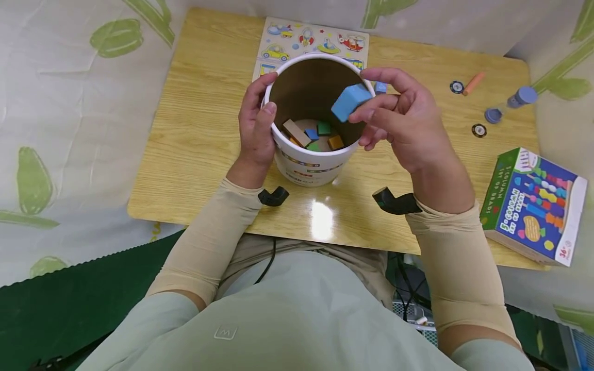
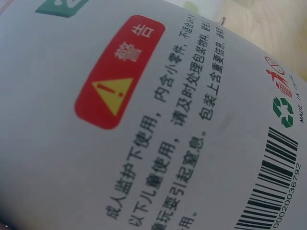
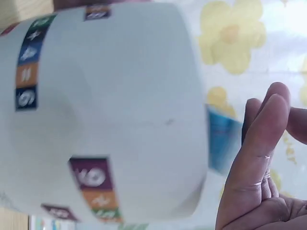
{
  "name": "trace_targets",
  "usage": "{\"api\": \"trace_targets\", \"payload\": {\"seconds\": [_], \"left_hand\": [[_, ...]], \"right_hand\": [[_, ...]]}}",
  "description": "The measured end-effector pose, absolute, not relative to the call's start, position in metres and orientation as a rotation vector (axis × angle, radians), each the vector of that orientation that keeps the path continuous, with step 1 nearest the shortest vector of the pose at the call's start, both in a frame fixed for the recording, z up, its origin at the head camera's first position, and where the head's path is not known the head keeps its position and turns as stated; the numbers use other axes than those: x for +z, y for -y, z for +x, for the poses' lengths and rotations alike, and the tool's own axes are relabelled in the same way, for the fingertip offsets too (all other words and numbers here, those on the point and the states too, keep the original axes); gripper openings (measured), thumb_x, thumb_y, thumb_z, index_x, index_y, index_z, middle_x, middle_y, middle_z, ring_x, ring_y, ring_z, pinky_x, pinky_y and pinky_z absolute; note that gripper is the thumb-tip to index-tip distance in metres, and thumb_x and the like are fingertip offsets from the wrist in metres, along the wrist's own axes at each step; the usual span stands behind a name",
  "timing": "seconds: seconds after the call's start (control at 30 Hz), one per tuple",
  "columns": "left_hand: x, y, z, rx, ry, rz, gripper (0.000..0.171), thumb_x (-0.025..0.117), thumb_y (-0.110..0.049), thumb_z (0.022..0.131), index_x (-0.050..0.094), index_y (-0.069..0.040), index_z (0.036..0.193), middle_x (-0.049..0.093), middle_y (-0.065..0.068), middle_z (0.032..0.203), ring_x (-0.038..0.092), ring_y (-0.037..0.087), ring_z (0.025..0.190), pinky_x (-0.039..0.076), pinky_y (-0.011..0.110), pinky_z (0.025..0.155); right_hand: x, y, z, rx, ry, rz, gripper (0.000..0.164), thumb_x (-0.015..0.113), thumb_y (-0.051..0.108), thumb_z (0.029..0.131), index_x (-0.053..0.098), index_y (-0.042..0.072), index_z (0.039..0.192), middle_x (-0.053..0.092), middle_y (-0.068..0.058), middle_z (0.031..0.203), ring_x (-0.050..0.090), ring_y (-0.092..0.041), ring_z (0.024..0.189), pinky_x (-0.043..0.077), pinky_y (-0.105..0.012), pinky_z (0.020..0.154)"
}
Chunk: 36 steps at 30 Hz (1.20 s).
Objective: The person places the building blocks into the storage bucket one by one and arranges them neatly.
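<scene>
A white bucket (image 1: 306, 167) stands on the table before me, its open top facing up. My left hand (image 1: 255, 126) grips it by the left side, fingertips and thumb at the rim. At the right rim a light blue block (image 1: 349, 103) is tilted over the opening. It looks blurred in the right wrist view, just beyond the fingertips of my right hand (image 1: 408, 116), which are loosely bent. Inside on the bottom lie several blocks, among them a beige block (image 1: 296, 132), a green block (image 1: 324, 128) and an orange block (image 1: 335, 142).
Behind the bucket lies a picture board (image 1: 320, 38). To the right are a sand timer (image 1: 510, 104), an orange stick (image 1: 474, 83) and two dark round tokens (image 1: 479, 130). A bead-set box (image 1: 533, 206) sits at the table's (image 1: 185, 154) right front corner.
</scene>
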State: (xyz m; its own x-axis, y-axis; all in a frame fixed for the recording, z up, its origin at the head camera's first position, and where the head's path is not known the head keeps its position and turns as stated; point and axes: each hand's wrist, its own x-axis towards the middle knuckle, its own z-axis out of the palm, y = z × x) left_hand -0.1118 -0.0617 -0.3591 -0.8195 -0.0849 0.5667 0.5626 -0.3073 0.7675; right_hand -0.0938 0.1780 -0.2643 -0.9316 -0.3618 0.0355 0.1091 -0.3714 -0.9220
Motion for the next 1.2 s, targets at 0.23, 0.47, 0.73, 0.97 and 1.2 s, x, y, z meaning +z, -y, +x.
{"api": "trace_targets", "payload": {"seconds": [0.23,0.47,0.73,0.97,1.2], "left_hand": [[-0.359,0.061,-0.112,-2.174,1.540,-0.628,0.052,0.036,-0.011,0.081,0.034,0.015,0.126,0.037,0.038,0.125,0.034,0.051,0.116,0.035,0.056,0.097],[-0.357,0.064,-0.112,-2.133,1.578,-0.626,0.052,0.036,-0.012,0.081,0.034,0.015,0.125,0.035,0.041,0.124,0.034,0.049,0.115,0.037,0.053,0.097],[-0.358,0.062,-0.110,-2.154,1.572,-0.582,0.052,0.037,-0.012,0.080,0.037,0.014,0.125,0.040,0.034,0.125,0.036,0.046,0.116,0.035,0.055,0.098],[-0.357,0.063,-0.111,-2.156,1.556,-0.598,0.053,0.036,-0.012,0.081,0.035,0.015,0.125,0.037,0.039,0.124,0.034,0.051,0.114,0.038,0.049,0.097],[-0.358,0.063,-0.111,-2.159,1.570,-0.600,0.052,0.035,-0.013,0.080,0.035,0.014,0.126,0.037,0.036,0.126,0.035,0.048,0.116,0.037,0.051,0.097]], "right_hand": [[-0.285,-0.212,-0.111,-2.510,-1.656,-0.151,0.047,0.058,-0.011,0.082,0.050,0.000,0.127,0.065,-0.024,0.076,0.059,-0.030,0.045,0.053,-0.035,0.048],[-0.338,-0.269,-0.140,-2.408,-1.816,0.439,0.055,0.070,0.000,0.079,0.049,0.013,0.128,0.068,-0.018,0.079,0.060,-0.027,0.046,0.054,-0.034,0.051],[-0.417,-0.299,-0.148,-2.131,-1.816,0.934,0.066,0.065,0.003,0.084,0.035,0.019,0.140,0.068,-0.011,0.080,0.063,-0.023,0.049,0.055,-0.034,0.051],[-0.438,-0.301,-0.150,-2.158,-1.696,1.005,0.064,0.063,0.000,0.084,0.036,0.021,0.138,0.070,-0.014,0.080,0.067,-0.024,0.058,0.056,-0.036,0.056],[-0.441,-0.300,-0.150,-2.154,-1.557,1.092,0.060,0.063,0.001,0.084,0.042,0.022,0.136,0.069,-0.014,0.100,0.070,-0.024,0.083,0.055,-0.038,0.075]]}}
